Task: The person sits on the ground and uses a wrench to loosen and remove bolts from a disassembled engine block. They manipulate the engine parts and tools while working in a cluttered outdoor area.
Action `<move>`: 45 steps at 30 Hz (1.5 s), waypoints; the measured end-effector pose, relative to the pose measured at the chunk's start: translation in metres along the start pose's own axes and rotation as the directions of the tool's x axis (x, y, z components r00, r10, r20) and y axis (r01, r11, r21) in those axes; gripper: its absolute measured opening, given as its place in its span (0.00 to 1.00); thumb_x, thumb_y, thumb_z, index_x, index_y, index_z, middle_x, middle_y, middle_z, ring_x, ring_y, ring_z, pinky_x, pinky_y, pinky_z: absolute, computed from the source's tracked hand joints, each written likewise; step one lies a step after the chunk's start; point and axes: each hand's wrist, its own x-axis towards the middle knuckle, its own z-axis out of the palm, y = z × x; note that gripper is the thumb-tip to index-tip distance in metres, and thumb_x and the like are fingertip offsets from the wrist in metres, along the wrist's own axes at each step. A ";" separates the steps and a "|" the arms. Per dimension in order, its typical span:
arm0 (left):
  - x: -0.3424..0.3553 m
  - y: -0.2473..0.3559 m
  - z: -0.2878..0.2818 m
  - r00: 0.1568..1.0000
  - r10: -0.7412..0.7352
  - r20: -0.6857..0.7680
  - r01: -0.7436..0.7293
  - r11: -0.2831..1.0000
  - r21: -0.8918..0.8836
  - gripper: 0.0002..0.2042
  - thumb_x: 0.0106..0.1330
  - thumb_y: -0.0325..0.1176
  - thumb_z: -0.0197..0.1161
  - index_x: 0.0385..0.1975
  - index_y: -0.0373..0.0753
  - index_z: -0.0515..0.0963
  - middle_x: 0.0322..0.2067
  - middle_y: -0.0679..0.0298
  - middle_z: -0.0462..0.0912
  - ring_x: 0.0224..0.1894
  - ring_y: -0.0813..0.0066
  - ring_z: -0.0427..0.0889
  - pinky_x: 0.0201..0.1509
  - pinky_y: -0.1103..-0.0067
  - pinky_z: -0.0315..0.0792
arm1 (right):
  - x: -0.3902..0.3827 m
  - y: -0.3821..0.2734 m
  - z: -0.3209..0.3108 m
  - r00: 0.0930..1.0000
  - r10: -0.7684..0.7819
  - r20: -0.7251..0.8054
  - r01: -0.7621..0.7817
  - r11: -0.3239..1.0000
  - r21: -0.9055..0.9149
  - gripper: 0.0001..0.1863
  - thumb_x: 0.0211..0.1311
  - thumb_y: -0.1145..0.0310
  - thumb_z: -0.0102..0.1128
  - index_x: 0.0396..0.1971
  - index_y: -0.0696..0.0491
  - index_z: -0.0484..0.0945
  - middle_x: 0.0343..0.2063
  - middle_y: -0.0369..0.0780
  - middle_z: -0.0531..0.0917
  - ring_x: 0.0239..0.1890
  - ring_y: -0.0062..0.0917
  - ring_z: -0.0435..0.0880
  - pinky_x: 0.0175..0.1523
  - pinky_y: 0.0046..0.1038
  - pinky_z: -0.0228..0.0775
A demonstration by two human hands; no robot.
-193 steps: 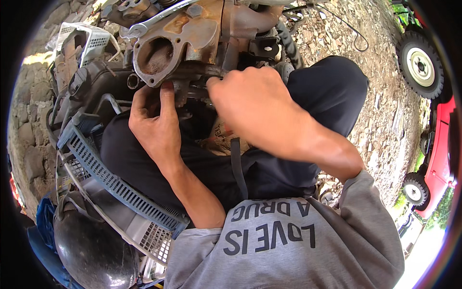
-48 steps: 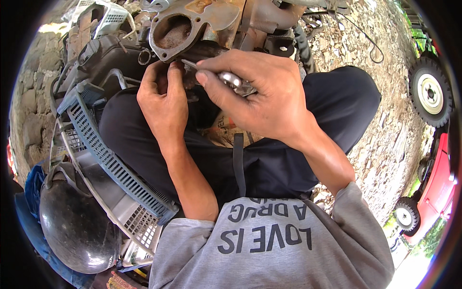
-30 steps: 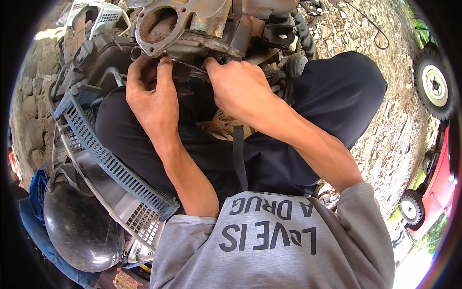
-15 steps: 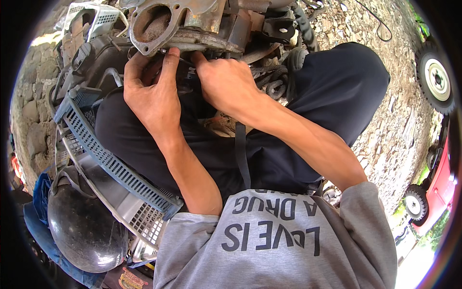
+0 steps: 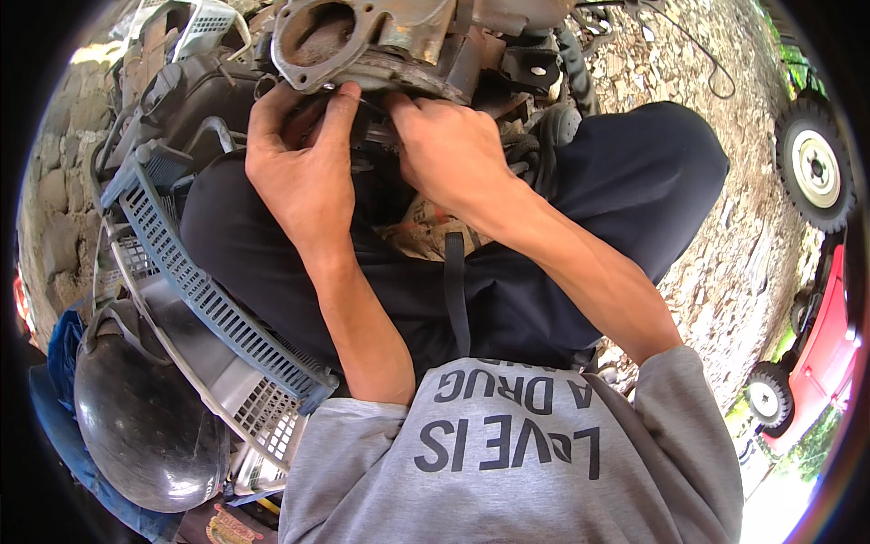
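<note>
A worn, greasy metal engine casing (image 5: 399, 74) with a round flanged opening (image 5: 322, 41) sits at the top, in front of my knees. Beneath its near edge, my left hand (image 5: 304, 186) is curled, the thumb raised against the rim beside a small bolt head (image 5: 329, 85). Its other fingertips disappear under the flange. My right hand (image 5: 449, 150) is closed just to the right, knuckles up, with its fingertips tucked below the same edge. Whatever either hand pinches there is hidden by the casing and the fingers.
Left of my leg stand a blue-grey plastic crate (image 5: 195, 281) and a black helmet (image 5: 149, 412). A dark metal case (image 5: 204, 100) lies at upper left. Stony ground (image 5: 698, 181) stretches to the right, with a thin cable (image 5: 711, 68) and a red wheeled vehicle (image 5: 820, 335).
The casing and both hands appear slightly farther right and the view has shifted a little. Both hands stay under the casing's near edge, the right one with its wrist a bit lower.
</note>
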 end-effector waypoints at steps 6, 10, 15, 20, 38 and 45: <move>-0.001 0.002 -0.008 0.996 -0.076 0.043 0.076 0.997 -0.009 0.16 0.58 0.28 0.77 0.42 0.26 0.81 0.35 0.58 0.88 0.36 0.77 0.86 0.41 0.82 0.79 | -0.004 0.002 -0.038 0.990 -0.104 -0.095 0.093 0.989 -0.111 0.05 0.62 0.69 0.62 0.33 0.54 0.79 0.27 0.42 0.84 0.33 0.37 0.84 0.37 0.38 0.79; -0.002 0.001 -0.011 0.997 -0.045 0.057 0.039 0.994 0.105 0.18 0.60 0.33 0.76 0.44 0.27 0.83 0.37 0.55 0.89 0.37 0.74 0.86 0.42 0.79 0.79 | -0.002 -0.009 -0.064 0.987 -0.120 -0.106 0.111 0.990 -0.084 0.08 0.64 0.66 0.65 0.36 0.54 0.83 0.30 0.41 0.85 0.34 0.37 0.84 0.39 0.38 0.76; -0.001 -0.006 -0.014 0.995 -0.001 0.103 -0.016 0.988 0.156 0.14 0.66 0.31 0.67 0.46 0.27 0.82 0.38 0.55 0.89 0.38 0.74 0.87 0.44 0.77 0.79 | 0.015 -0.045 -0.095 0.994 -0.065 -0.085 0.062 0.997 -0.044 0.08 0.60 0.68 0.70 0.35 0.56 0.85 0.28 0.43 0.85 0.30 0.38 0.83 0.38 0.35 0.75; -0.001 -0.001 -0.020 0.995 0.053 0.089 -0.068 0.981 0.179 0.12 0.65 0.30 0.65 0.45 0.30 0.83 0.41 0.51 0.87 0.42 0.60 0.88 0.49 0.72 0.79 | 0.022 -0.062 -0.107 0.997 -0.078 -0.013 0.074 0.976 -0.207 0.07 0.60 0.69 0.70 0.34 0.55 0.84 0.26 0.43 0.83 0.29 0.37 0.82 0.36 0.35 0.73; -0.002 0.000 -0.013 0.993 0.118 0.010 -0.113 0.910 0.399 0.09 0.65 0.31 0.63 0.39 0.33 0.82 0.35 0.53 0.85 0.37 0.54 0.85 0.43 0.66 0.77 | -0.022 -0.028 -0.115 0.898 0.397 0.189 -0.432 0.877 0.211 0.07 0.72 0.73 0.60 0.44 0.59 0.78 0.25 0.38 0.84 0.29 0.16 0.81 0.35 0.20 0.71; -0.002 -0.009 0.005 0.969 0.245 0.023 -0.227 0.854 0.468 0.06 0.68 0.28 0.56 0.36 0.32 0.76 0.32 0.51 0.81 0.39 0.46 0.80 0.44 0.59 0.73 | -0.027 0.000 -0.092 0.865 0.386 0.320 -0.498 0.732 0.464 0.09 0.73 0.70 0.61 0.45 0.61 0.78 0.24 0.34 0.81 0.28 0.13 0.77 0.35 0.18 0.70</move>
